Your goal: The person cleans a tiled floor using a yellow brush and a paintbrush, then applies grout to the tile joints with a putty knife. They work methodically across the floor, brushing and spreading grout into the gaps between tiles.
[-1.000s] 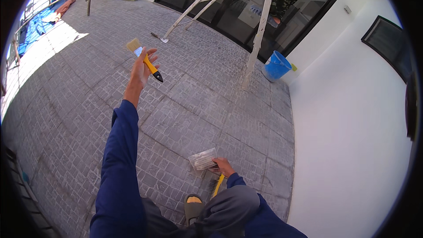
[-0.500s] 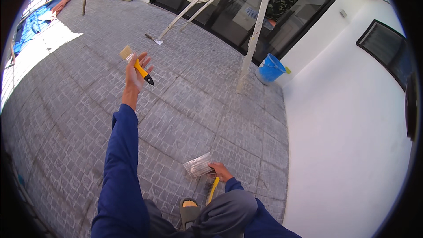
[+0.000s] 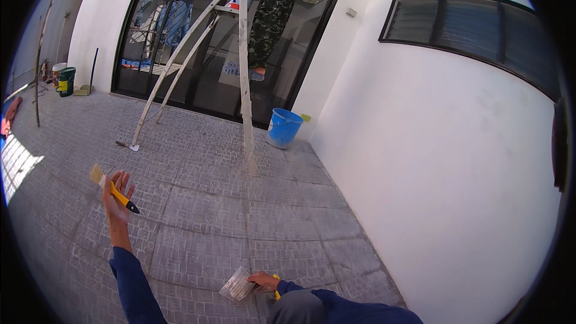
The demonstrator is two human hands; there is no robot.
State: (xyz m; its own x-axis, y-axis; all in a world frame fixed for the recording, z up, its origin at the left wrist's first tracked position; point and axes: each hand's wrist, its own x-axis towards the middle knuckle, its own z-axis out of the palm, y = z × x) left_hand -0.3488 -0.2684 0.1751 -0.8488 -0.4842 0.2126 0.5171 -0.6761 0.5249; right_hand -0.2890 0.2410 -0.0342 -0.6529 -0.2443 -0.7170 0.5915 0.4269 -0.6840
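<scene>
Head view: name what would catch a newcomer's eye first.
First, the yellow-handled paintbrush in the left hand, lower left. Next, the bright blue bucket on the paving, right of the stepladder. Higher up, a person's camouflage trousers show against the dark glass doors.

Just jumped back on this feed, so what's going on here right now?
The person's left hand holds a yellow-and-black-handled paintbrush out over the paving, bristles away from the palm. The right hand, lower down, grips a flat, see-through rectangular piece. Ahead, another person in camouflage trousers is up at a stepladder, and a blue bucket stands near the dark-framed glass doors.
</scene>
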